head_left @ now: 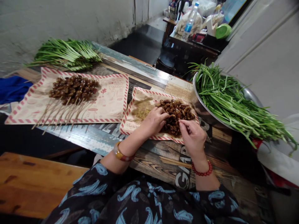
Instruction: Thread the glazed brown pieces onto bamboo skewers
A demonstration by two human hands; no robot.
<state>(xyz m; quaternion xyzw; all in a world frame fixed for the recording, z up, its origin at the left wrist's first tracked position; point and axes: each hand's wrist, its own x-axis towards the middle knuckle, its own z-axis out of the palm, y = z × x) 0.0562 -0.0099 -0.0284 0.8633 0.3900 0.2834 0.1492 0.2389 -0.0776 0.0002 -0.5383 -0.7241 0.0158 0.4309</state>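
A pile of glossy brown pieces (174,113), which look like insect pupae, lies on a paper sheet (137,99) with a red-striped border. My left hand (157,120) is at the pile's left side, its fingers curled together; whatever they grip is hidden. At the right side, my right hand (193,134) pinches thumb and forefinger together over the pieces. What sits in that pinch is too small to make out. To the left, a second striped sheet (109,105) carries several skewers (58,115) threaded with the same brown pieces (73,88).
A steel bowl (198,98) heaped with green chives (230,96) stands at right. Another chive bundle (67,54) lies at the back left, near a blue cloth (14,88). Thin wooden sticks (174,161) lie by the table's front edge. A wooden bench (35,183) is lower left.
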